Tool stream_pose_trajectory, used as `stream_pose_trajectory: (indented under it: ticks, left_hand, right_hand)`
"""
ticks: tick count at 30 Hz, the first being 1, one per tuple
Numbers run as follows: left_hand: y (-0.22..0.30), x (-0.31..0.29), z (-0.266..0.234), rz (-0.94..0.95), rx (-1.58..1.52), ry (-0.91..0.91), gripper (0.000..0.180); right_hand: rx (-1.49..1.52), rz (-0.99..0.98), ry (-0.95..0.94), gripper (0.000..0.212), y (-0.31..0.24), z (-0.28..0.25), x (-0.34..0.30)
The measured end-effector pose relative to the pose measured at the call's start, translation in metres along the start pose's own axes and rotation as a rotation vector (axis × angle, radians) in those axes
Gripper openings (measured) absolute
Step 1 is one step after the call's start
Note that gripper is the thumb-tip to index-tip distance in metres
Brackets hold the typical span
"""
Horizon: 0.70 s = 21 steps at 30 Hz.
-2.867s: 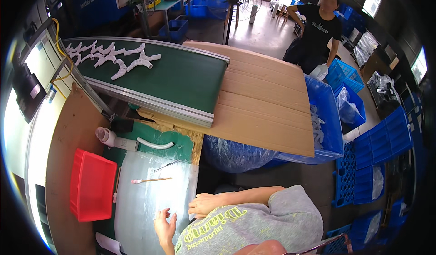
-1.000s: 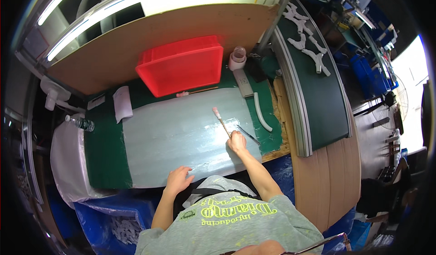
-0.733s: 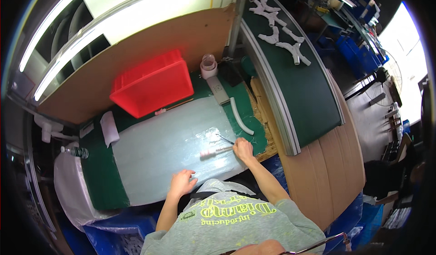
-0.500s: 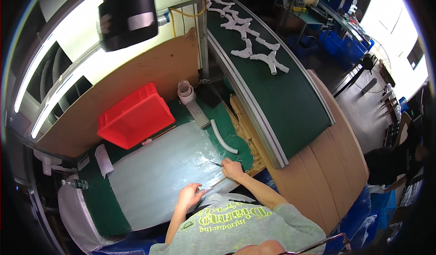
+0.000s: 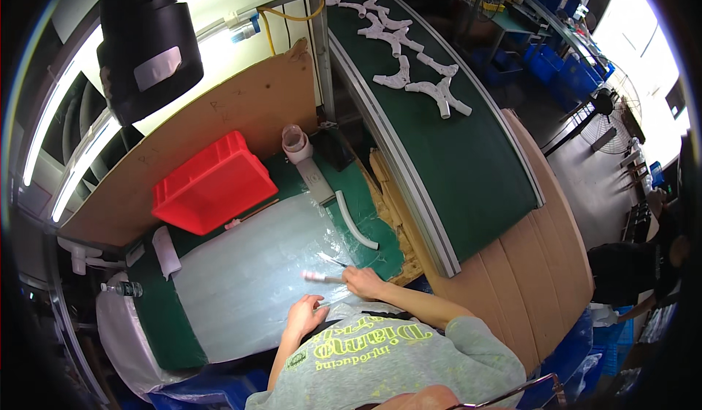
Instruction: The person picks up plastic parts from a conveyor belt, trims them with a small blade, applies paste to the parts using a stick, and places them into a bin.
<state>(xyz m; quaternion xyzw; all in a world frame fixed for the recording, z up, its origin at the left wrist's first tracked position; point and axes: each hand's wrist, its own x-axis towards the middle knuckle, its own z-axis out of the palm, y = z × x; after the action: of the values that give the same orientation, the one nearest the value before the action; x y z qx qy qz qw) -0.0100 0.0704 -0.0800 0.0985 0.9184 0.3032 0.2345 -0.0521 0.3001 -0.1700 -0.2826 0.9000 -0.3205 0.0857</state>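
Note:
My right hand [image 5: 363, 282] is closed around a brush-like tool [image 5: 327, 278] with a tan handle and a pinkish-white end pointing left. A thin tool with a shiny tip [image 5: 334, 261] also juts out from the same hand. Both lie just above a pale plastic-covered sheet [image 5: 241, 271] on the worktable. My left hand [image 5: 304, 313] rests at the near edge of this sheet, fingers loosely bent and thumb apart, holding nothing I can see. Beyond my right hand lies a curved white tube [image 5: 357, 224] on the green mat [image 5: 384, 253].
A red bin [image 5: 175, 209] stands at the back, beside a grey block [image 5: 314, 180] with a pinkish cup [image 5: 294, 141]. A bottle [image 5: 126, 289] lies at left. White branching pipe pieces [image 5: 395, 74] ride a green conveyor [image 5: 468, 183]; cardboard [image 5: 512, 286] adjoins it. Another person [image 5: 629, 267] is far right.
My right hand has moved slightly left and nearer, and the brush-like tool now shows in it along with the thin tool. My left hand has stayed nearly in place. The view has shifted a little.

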Motion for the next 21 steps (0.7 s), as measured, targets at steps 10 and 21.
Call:
stream_pose_trajectory:
  ticks: [10,21]
  left_hand:
    - [0.029,0.020,-0.013,0.022,0.040,-0.004,0.036]
    - [0.125,0.106,-0.042,0.159,0.126,0.007,0.032]
  right_hand:
    - [-0.008,0.246,0.215,0.015,0.028,-0.112,-0.001]
    - [-0.550,0.779,0.675,0.053,0.246,-0.377,0.073]
